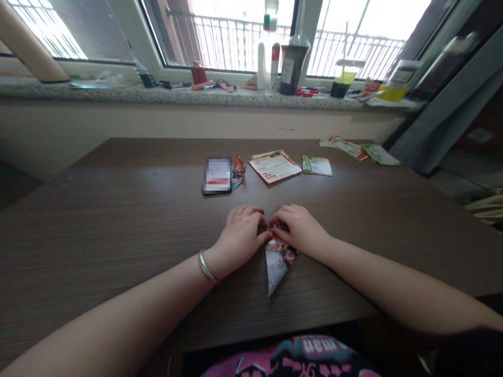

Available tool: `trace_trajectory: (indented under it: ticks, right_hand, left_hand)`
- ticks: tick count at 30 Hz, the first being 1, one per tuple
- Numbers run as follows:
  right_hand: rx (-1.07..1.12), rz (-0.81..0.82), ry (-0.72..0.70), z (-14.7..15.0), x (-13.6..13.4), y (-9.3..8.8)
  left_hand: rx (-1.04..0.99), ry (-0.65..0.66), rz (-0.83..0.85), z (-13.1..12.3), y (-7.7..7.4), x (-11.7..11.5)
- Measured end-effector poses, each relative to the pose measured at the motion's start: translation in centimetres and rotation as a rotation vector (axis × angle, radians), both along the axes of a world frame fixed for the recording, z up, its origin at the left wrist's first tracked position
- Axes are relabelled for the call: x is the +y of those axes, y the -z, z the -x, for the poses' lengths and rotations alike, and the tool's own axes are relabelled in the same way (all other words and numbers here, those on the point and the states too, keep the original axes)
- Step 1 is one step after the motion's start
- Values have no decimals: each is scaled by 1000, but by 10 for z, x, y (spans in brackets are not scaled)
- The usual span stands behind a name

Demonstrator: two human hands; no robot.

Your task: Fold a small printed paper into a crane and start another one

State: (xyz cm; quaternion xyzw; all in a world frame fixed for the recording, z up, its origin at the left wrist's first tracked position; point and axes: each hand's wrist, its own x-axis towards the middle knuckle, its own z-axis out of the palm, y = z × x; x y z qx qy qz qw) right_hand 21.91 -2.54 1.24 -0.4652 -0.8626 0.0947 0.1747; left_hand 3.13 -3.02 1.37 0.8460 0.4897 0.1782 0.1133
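Between my hands lies a folded piece of printed paper (278, 257) with a floral pattern, its narrow tip pointing toward me on the dark wooden table (137, 225). My left hand (244, 230), with a silver bangle at the wrist, pinches the paper's far end from the left. From the right, my right hand (301, 228) has its fingers closed on the same far end. The fingertips of both hands nearly meet there and cover that part of the paper.
Beyond my hands are a phone (217, 175), a crumpled colourful paper piece (238, 172), a printed card (275, 166) and a small green-white packet (317, 165). More printed papers (348, 147) lie at the far right. Cups and pens line the windowsill (236, 99).
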Motion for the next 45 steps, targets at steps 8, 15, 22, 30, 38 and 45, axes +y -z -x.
trace_trajectory:
  ticks: [8, 15, 22, 30, 38, 45]
  right_hand:
    - [27, 29, -20, -1, 0, 1]
    - [49, 38, -20, -3, 2, -1]
    - [251, 4, 45, -5, 1, -8]
    - [558, 74, 43, -7, -3, -16]
    - [680, 289, 121, -6, 0, -8]
    - [736, 268, -34, -9, 6, -4]
  left_hand:
    - [-96, -66, 80, -1, 5, 6]
    - [-155, -30, 47, 0, 7, 7]
    - [-439, 14, 93, -1, -4, 0]
    - [-591, -42, 182, -2, -18, -5]
    - [-865, -58, 403, -6, -16, -8]
    - [-953, -4, 469, -4, -10, -5]
